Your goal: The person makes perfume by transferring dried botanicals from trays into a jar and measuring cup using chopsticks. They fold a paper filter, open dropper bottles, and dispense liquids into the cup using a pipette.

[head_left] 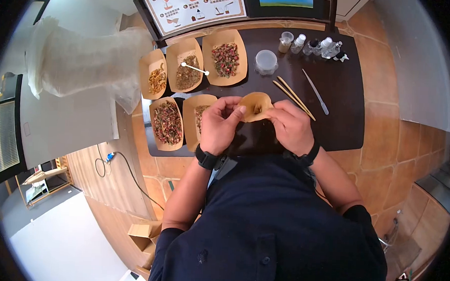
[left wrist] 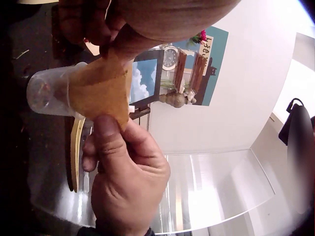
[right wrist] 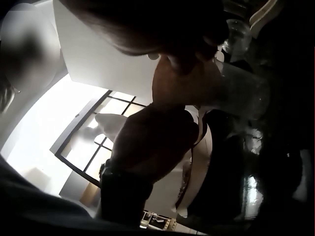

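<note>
A tan paper filter cone (head_left: 257,100), wide-mouthed and holding dark fragments, is positioned between the hands, its edges pinched by the left hand (head_left: 219,130) and right hand (head_left: 293,129). Its tip is enclosed by a translucent plastic cup (left wrist: 45,92). Beyond the left hand's outer side, reddish dried petals (head_left: 167,123) are contained in a kraft-paper tray (head_left: 169,147).

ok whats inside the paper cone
Looking down into the paper cone, the head view shows some small dark bits, too small to identify. Whatever lies deeper toward the tip is hidden by the bits and paper.
</note>
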`<control>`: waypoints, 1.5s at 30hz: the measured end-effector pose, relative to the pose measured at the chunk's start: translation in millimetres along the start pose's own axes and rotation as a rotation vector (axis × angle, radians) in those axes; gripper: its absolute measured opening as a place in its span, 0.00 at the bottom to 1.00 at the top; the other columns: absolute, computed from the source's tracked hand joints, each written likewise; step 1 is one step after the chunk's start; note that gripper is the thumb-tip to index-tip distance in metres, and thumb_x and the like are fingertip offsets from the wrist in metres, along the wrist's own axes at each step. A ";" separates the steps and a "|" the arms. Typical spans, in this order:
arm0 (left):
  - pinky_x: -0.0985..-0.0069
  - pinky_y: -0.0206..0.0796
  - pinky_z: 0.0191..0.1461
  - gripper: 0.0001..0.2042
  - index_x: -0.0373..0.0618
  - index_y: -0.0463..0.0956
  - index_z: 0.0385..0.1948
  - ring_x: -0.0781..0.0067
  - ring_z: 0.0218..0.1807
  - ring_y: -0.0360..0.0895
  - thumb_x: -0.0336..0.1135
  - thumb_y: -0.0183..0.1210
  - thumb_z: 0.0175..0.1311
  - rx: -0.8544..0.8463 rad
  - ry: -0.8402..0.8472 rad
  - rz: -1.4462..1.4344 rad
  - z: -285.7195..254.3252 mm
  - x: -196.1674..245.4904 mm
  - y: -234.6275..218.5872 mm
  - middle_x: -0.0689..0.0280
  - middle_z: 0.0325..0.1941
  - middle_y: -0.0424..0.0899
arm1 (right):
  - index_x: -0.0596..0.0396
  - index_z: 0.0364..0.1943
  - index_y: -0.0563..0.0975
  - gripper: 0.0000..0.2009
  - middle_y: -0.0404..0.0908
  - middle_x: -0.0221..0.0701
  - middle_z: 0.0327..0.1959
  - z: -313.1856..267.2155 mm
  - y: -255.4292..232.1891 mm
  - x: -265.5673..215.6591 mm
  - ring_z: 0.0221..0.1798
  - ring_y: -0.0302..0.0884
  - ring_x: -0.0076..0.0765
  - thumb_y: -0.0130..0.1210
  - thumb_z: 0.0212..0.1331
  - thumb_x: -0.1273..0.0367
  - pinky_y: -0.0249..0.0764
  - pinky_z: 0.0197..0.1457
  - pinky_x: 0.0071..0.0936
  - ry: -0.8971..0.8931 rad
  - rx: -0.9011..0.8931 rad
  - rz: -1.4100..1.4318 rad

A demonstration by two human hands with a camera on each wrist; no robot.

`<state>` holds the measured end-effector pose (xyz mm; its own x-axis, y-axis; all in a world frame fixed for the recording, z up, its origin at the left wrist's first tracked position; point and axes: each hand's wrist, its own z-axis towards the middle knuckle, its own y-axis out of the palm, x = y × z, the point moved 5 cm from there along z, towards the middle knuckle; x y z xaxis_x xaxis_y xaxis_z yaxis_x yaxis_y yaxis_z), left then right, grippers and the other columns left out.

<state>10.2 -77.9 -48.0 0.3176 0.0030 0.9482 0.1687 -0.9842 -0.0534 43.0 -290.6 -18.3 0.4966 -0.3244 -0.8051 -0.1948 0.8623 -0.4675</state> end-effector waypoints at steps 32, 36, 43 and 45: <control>0.83 0.77 0.44 0.10 0.34 0.85 0.53 0.86 0.38 0.83 0.27 0.69 0.76 0.027 0.033 -0.063 -3.9 1.6 1.1 0.71 0.39 0.90 | 0.59 0.42 0.87 0.11 0.82 0.37 0.39 -4.4 -1.8 -1.6 0.40 0.86 0.47 0.64 0.56 0.83 0.83 0.44 0.39 -0.142 -0.039 -0.048; 0.81 0.78 0.50 0.11 0.34 0.85 0.54 0.82 0.43 0.85 0.27 0.69 0.76 0.003 -0.043 0.008 -6.9 -1.2 -1.6 0.69 0.44 0.90 | 0.60 0.42 0.87 0.09 0.83 0.38 0.40 -4.5 -2.9 -2.0 0.40 0.86 0.47 0.64 0.58 0.82 0.83 0.44 0.39 -0.133 0.008 -0.085; 0.81 0.78 0.51 0.12 0.34 0.85 0.55 0.82 0.43 0.85 0.27 0.70 0.75 -0.023 -0.038 0.019 -7.3 1.0 -1.2 0.69 0.44 0.90 | 0.61 0.42 0.87 0.09 0.83 0.37 0.39 -3.3 -6.5 -5.6 0.38 0.86 0.47 0.67 0.58 0.82 0.82 0.42 0.38 -0.181 0.008 -0.106; 0.81 0.77 0.51 0.12 0.34 0.85 0.56 0.83 0.43 0.84 0.29 0.68 0.77 -0.021 -0.030 0.007 -9.1 1.3 -0.5 0.70 0.44 0.90 | 0.61 0.42 0.87 0.10 0.83 0.37 0.39 -2.4 -7.2 -6.6 0.38 0.86 0.46 0.68 0.56 0.83 0.82 0.41 0.38 -0.124 0.039 -0.048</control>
<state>2.0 -79.0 -43.9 0.3466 0.0012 0.9380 0.1469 -0.9877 -0.0530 39.2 -295.6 -10.5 0.6058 -0.3169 -0.7298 -0.1363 0.8624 -0.4876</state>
